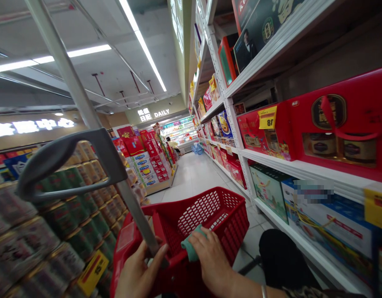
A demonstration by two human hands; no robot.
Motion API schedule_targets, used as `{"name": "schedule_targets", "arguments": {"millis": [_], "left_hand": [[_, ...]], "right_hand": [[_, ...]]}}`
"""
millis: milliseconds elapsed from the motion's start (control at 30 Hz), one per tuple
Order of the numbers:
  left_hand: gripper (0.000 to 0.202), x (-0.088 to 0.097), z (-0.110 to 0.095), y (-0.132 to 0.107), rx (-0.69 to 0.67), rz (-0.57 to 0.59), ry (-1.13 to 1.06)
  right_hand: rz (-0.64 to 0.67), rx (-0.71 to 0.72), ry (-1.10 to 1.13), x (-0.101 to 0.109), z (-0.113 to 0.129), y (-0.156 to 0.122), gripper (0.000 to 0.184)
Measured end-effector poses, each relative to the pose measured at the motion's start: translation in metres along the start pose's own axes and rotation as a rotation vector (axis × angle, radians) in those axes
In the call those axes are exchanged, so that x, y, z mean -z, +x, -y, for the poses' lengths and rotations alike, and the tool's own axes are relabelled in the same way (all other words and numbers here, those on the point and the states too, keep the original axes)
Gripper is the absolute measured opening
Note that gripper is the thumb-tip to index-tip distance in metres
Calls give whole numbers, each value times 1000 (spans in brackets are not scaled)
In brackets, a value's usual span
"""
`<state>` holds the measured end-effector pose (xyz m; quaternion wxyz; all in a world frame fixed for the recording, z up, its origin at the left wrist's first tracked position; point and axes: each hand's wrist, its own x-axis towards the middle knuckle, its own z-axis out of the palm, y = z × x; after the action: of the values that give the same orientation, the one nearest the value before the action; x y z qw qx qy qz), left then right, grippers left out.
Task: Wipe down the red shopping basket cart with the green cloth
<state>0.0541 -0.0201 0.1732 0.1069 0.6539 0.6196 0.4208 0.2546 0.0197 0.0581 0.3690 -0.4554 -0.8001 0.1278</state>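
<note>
A red plastic shopping basket with a lattice wall stands low in front of me, and a long silver pull handle rises from it to a grey grip at upper left. My left hand is wrapped around the lower part of that handle, near the basket's rim. My right hand rests over the basket's rim, its fingers pressing on a teal-green cloth. The basket's inside is mostly hidden from this angle.
Stacked cans with a yellow price tag crowd the left side. White shelves of red gift boxes line the right. A dark rounded shape sits low at right. A tiled aisle runs ahead to a lit refrigerated display and a person.
</note>
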Motion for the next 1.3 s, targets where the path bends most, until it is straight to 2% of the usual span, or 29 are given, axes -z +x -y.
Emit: {"name": "schedule_targets", "arguments": {"millis": [100, 233, 467, 667, 800, 1067, 1300], "left_hand": [[59, 0, 2, 0, 0, -11, 18], [55, 0, -1, -1, -13, 12, 15], [50, 1, -5, -1, -54, 28, 67], [50, 0, -1, -1, -34, 40, 79], [48, 1, 2, 0, -34, 60, 86], [45, 3, -5, 6, -32, 39, 83], [54, 1, 4, 17, -2, 62, 34]], "right_hand": [[21, 33, 17, 2, 12, -1, 58], [45, 57, 40, 5, 16, 0, 55], [7, 129, -12, 7, 7, 1, 58], [-25, 160, -73, 5, -3, 2, 56], [-29, 95, -97, 6, -24, 7, 55], [-70, -11, -205, 12, -93, 22, 59], [-22, -88, -240, 36, -130, 39, 60]]}}
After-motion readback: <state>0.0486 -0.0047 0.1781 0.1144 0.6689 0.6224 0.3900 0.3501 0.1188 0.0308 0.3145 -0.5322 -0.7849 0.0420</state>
